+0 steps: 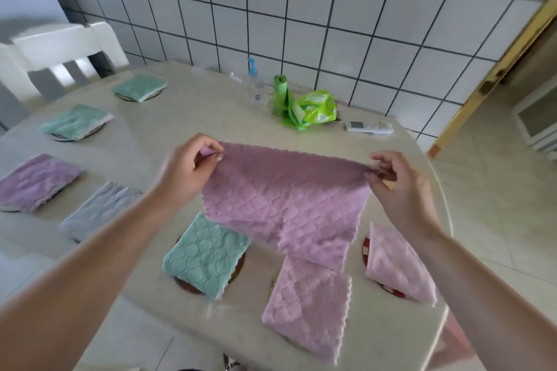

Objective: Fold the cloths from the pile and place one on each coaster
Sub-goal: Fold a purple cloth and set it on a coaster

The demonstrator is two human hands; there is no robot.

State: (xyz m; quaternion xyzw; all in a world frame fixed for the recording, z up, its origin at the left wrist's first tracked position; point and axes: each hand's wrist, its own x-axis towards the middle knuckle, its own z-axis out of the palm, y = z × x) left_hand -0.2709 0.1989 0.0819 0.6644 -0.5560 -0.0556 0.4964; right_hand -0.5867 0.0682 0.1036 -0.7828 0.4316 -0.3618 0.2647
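Note:
I hold a purple quilted cloth (286, 199) spread in the air above the table. My left hand (187, 169) pinches its upper left corner and my right hand (398, 187) pinches its upper right corner. Its lower edge hangs over folded cloths lying on coasters: a green one (205, 256), a pink one (307, 307) and another pink one (398, 265) with a red coaster (366, 250) showing beneath. To the left lie a grey cloth (96, 211), a purple cloth (33, 181) and two green cloths (75, 122) (140, 86), folded.
The round beige table (180, 129) stands against a tiled wall. At its back are a clear pump bottle (254, 84), a green bag roll (281, 93), a green wipes pack (316, 107) and a white remote (369, 127). A white chair (60, 51) stands at the left.

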